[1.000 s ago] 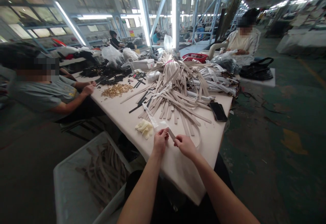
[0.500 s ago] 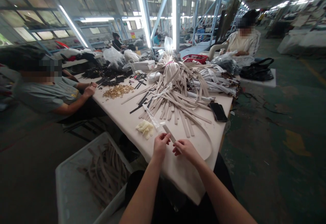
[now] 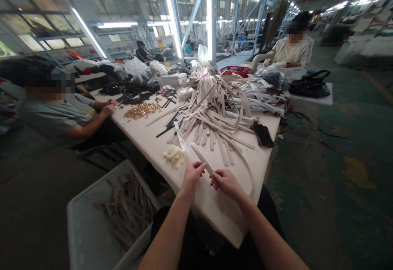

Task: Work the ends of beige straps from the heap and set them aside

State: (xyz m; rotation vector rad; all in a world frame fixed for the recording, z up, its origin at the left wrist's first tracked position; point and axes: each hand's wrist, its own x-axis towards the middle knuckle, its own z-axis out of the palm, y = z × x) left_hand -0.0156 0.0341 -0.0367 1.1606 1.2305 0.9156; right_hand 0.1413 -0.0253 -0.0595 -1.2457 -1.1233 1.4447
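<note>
Over the near corner of the table, my left hand pinches a light grey-beige strap near its end. A little to the right, my right hand is closed on the same strap, whose flat end points up and away past my left fingers. The rest of the strap curves round behind my right hand toward the large heap of straps. Pale yellow crumpled pieces and a thin white plastic strip lie just beyond my left hand.
A phone rests at the table's right edge. Gold rings are piled at the left, near a seated person. A white bin of straps stands below left. Another person sits at the far right.
More of the strap's end now extends beyond my left hand. The white plastic strip has shifted away from the strap, and my hands have moved only slightly.
</note>
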